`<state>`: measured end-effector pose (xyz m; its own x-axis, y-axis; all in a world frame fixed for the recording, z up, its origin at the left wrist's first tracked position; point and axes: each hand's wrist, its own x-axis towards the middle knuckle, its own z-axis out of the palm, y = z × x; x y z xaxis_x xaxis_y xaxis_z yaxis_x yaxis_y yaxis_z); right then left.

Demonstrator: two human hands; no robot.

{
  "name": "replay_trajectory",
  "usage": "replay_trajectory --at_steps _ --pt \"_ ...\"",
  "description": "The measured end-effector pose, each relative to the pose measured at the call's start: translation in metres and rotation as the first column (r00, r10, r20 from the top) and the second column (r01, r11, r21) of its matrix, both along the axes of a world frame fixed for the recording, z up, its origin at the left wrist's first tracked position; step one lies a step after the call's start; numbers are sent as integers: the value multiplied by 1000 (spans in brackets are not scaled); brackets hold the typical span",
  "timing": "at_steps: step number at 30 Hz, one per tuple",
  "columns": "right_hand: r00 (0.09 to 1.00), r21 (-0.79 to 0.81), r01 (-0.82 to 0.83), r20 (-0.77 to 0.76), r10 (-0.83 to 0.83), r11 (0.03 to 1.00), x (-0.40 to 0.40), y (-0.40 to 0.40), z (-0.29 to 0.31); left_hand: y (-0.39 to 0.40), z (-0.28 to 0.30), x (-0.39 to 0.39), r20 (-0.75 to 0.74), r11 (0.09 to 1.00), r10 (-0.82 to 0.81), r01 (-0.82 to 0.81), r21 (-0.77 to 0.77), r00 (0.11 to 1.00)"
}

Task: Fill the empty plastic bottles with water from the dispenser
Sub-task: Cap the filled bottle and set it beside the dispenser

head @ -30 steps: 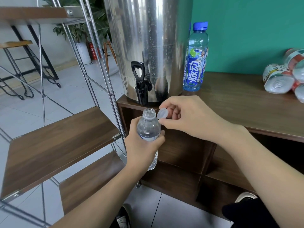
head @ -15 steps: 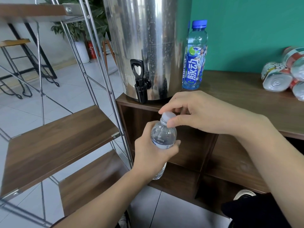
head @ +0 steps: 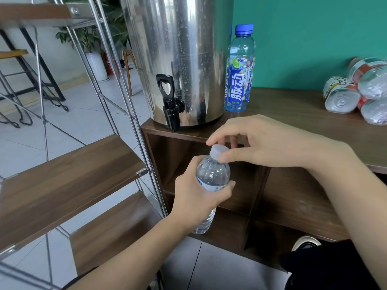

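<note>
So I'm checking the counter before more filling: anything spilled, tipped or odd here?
No spill shows. The only oddity: several bottles lie on their sides in a pile at the counter's right end, while the blue-capped bottle stands upright beside the dispenser.

Wooden table [head: 293, 114] carried steel dispenser [head: 180, 59] at left corner, blue-capped bottle [head: 239, 80] upright just beside it, lying bottles [head: 356, 95] piled near right edge.
</note>
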<state>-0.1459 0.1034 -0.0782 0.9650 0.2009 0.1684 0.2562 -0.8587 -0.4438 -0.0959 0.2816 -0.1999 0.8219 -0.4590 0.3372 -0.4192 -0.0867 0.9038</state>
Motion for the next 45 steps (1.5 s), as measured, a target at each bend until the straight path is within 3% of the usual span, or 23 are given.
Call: replay_trajectory --at_steps 3,12,17,21,26,32,45 --pt "1000 -29 -12 20 12 999 0 -2 -7 0 -2 1 9 1000 -12 12 20 1000" --pt "975 -216 192 152 -161 957 4 15 -16 -8 -2 -8 43 995 103 -103 10 994" --pt "964 25 170 205 -171 985 1 2 -12 -13 12 -12 38 986 165 -164 -16 986" --pt "888 148 293 324 -326 945 -6 -35 -14 -16 37 -5 34 974 222 -220 -63 974" --pt "844 24 495 225 -487 868 -14 -90 -36 -30 86 5 79 966 221 -207 -157 972" --pt "836 -86 545 132 -533 834 -29 -120 -48 -81 144 23 103 950 172 -137 -281 980" --pt "833 -19 550 77 -548 835 -37 -126 -55 -170 138 35 90 973 72 -50 -224 993"
